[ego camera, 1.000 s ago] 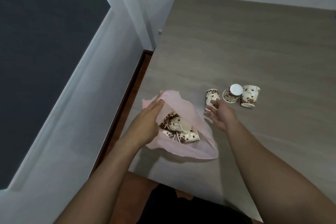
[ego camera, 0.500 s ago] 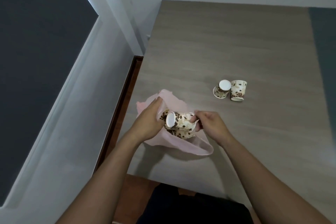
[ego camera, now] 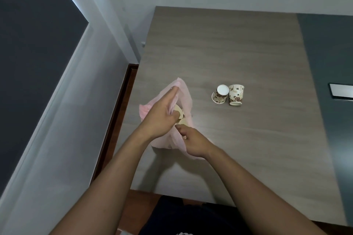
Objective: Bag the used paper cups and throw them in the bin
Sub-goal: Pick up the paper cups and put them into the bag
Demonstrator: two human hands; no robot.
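A thin pink plastic bag lies near the left edge of the grey wood-grain table. My left hand holds its far rim up, thumb inside the mouth. My right hand is at the near rim with its fingers curled on the plastic. Between the hands, patterned paper cups show inside the bag, mostly hidden. Two more brown-spotted cups stand apart to the right: one cup on its side with its white base up, and an upside-down cup touching it.
The bag sits close to the table's left edge, beside a narrow gap of wooden floor and a white wall. A dark strip runs along the table's right side, with a flat silvery object on it.
My right hand took the nearest cup from the table and carried it into the bag. It now rests at the bag's near rim. My left hand lifted the far rim higher.
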